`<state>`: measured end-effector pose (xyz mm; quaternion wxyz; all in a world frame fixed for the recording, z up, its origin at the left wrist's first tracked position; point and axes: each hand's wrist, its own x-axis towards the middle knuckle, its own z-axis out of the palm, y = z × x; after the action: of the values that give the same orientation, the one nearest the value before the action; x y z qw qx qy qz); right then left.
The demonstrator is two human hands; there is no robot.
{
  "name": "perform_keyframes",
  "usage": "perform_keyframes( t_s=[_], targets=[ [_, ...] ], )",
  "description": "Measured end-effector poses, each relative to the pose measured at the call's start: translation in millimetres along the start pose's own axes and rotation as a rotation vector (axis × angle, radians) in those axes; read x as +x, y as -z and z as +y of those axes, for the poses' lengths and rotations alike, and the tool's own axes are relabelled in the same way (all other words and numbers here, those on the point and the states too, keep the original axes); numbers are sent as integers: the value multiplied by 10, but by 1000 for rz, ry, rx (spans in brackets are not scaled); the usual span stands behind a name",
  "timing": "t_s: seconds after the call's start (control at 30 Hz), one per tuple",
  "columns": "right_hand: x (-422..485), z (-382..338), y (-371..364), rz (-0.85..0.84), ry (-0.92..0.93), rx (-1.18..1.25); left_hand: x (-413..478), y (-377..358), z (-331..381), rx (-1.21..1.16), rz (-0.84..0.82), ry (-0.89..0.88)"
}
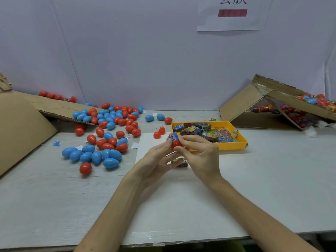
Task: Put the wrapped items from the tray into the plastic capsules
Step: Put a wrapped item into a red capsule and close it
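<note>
A red plastic capsule half (176, 144) is held over the grey surface (272, 179) between both hands, just in front of the near left corner of a shallow yellow plastic tray (234, 144). The left hand (158, 160) is curled around the capsule half from the side, thumb and fingertips gripping it. The right hand (200, 155) is closed from the other side, its forefinger and thumb pinching a blue wrapped item with a barcode (172, 136) that is seated in the capsule's open mouth and sticks out above it.

The tray is filled with a loose heap of small colourful wrapped packets (209, 132). Two more loose red capsule halves (159, 132) are seen just left of the tray.

Further left, a scatter of closed red and blue egg-shaped plastic capsules (109, 128) is spread across the surface, some under the edge of a flattened brown cardboard sheet (23, 124). At the far right, a tilted brown cardboard box (243, 104) is seen with bagged coloured capsules (312, 101) inside. A small dark printed carton (181, 163) is partly hidden beneath the hands, and a white paper notice (232, 19) is fixed to the back wall.
</note>
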<state>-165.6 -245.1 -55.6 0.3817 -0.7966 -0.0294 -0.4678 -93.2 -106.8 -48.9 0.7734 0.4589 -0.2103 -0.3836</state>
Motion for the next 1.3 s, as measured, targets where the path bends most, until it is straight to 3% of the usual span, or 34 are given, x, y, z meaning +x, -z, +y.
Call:
perform_keyframes(
  t_s=[0.4, 1.13, 1.3],
  targets=[
    [5, 15, -8, -52, 78, -131, 35, 1, -38, 33, 23, -18],
    [16, 52, -6, -39, 62, -59, 21, 33, -22, -6, 0, -27],
    [12, 30, -3, -75, 116, -106, 27, 9, 3, -18, 107, -97]
  ],
)
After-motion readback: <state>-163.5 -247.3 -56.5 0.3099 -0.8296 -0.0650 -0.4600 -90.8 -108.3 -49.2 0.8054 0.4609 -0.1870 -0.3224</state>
